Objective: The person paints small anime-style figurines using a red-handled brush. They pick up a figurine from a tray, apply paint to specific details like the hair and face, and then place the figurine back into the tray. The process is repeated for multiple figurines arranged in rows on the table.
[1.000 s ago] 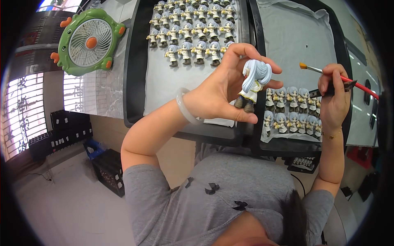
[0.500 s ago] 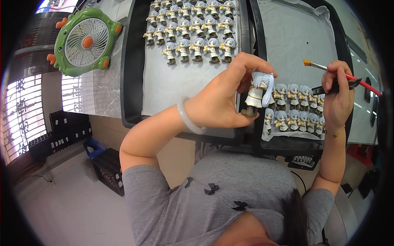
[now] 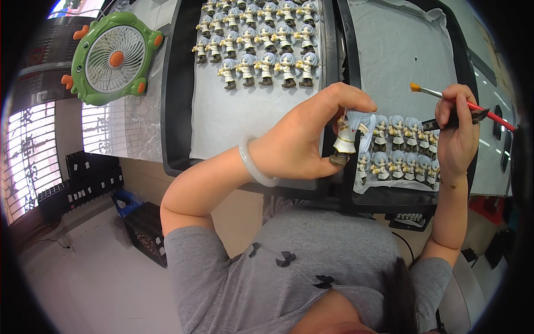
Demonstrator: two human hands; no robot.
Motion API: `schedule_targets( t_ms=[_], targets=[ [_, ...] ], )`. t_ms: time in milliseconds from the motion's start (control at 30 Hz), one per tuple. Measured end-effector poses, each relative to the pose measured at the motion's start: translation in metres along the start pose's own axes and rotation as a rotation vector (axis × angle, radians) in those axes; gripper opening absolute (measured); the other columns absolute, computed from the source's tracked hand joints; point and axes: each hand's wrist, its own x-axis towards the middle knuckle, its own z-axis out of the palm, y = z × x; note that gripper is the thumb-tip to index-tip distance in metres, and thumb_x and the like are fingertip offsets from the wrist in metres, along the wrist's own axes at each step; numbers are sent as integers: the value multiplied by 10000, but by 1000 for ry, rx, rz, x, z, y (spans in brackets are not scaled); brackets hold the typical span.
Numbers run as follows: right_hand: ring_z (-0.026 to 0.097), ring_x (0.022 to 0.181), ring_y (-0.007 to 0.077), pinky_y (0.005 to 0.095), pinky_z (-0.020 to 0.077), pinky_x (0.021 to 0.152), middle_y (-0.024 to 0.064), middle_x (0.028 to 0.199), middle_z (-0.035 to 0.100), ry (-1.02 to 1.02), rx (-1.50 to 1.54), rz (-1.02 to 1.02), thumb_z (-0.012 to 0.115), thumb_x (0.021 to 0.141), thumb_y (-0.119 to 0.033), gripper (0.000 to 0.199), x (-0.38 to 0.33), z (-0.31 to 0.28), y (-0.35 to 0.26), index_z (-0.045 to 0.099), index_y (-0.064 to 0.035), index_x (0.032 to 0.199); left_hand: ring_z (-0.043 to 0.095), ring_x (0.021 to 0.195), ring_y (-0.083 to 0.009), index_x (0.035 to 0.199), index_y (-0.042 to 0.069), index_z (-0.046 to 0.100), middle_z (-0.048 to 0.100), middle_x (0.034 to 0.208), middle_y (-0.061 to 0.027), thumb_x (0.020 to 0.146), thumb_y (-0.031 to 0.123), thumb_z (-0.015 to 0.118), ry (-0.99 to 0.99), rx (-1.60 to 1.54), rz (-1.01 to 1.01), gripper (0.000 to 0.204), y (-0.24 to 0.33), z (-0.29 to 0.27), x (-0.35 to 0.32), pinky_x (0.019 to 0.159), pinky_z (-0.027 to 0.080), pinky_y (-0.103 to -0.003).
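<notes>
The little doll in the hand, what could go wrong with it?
The figurine is pinched between the left hand's thumb and fingers, so it might slip. The right hand holds a red brush and a black tool together; either could perhaps bump the figurines in rows beside them.

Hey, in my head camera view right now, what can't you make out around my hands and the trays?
In the head view:
Held figurine: its far side, turned away from the camera, and whatever the left hand's fingers cover.
Black tool and brush: their gripped middles, hidden by the right hand.
Left tray: far end, cut off by the upper edge.
Low tray: its pale contents, too small to identify, partly covered by the right tray.
</notes>
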Motion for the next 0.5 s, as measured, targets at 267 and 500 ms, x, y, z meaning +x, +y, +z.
schedule_targets(
  t_ms=[267,500],
  targets=[
    [328,543,37,189,216,485,-29,589,392,-24,-36,18,388,893,-180,228,-1,1,2,543,-21,843,428,1039,-202,1165,25,384,427,1117,-93,550,125,765,-39,50,-120,730,9,-4,0,830,364,-299],
    [328,546,37,189,212,486,-30,591,389,-36,-68,35,388,892,-181,225,-2,3,2,543,-24,844,430,987,-166,1176,1,361,437,1091,-90,575,226,755,-53,-101,-200,754,9,-5,-1,797,356,-267]
  ],
)
